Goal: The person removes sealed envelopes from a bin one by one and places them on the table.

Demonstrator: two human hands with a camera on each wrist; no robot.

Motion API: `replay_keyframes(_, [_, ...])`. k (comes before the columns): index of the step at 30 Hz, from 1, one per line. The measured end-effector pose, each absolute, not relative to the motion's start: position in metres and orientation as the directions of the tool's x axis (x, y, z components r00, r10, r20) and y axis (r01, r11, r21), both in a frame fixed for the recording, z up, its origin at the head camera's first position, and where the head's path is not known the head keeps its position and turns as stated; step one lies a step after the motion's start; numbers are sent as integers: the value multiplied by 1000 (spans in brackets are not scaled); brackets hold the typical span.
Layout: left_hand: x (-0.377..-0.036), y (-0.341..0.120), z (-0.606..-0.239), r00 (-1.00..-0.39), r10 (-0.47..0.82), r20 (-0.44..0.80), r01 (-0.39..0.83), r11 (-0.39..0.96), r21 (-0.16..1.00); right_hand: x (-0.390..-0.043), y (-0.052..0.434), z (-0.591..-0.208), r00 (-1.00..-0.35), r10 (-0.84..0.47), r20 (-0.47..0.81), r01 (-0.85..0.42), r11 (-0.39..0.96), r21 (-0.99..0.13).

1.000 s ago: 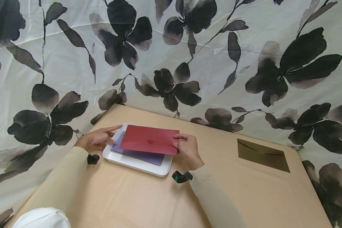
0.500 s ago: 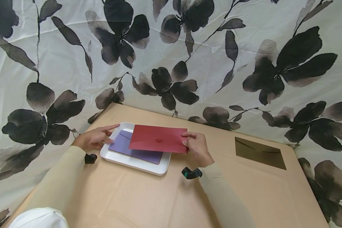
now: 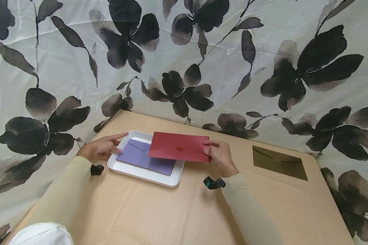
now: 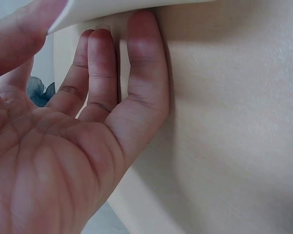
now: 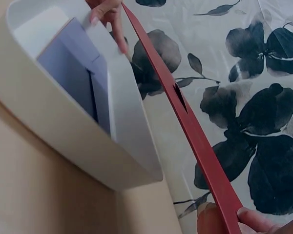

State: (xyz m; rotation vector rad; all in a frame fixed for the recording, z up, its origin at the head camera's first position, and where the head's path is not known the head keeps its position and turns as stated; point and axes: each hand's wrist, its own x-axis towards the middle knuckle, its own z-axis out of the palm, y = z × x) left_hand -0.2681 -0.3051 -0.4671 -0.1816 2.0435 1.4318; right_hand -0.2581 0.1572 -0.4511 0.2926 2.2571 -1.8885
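Note:
In the head view a red envelope (image 3: pixel 179 147) hangs above the right part of a white tray (image 3: pixel 142 178). My right hand (image 3: pixel 221 156) pinches its right end between thumb and fingers; the right wrist view shows the envelope (image 5: pixel 180 109) edge-on. A purple envelope (image 3: pixel 141 157) lies in the tray, partly covered by the red one. At the tray's left end, my left hand (image 3: pixel 99 148) holds the rim, thumb on top and index finger stretched along it. The left wrist view shows the other fingers (image 4: pixel 102 68) bent beneath the tray's edge (image 4: pixel 127 9).
A dark gold envelope (image 3: pixel 279 164) lies flat on the wood-coloured table (image 3: pixel 159 217) at the right. Behind the table hangs a pale cloth (image 3: pixel 227 51) with dark flowers. Black bands (image 3: pixel 214 183) are worn on both wrists.
My right hand has moved right with the red envelope, uncovering more of the purple envelope in the tray. The left hand keeps its place at the tray's rim.

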Motion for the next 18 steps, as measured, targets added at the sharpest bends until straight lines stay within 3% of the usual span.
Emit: replay_keyframes(18, [-269,-307,-467,-795,280,-538,-393,437,809,-264,195,-453,-960,51,-276,280,176,-944])
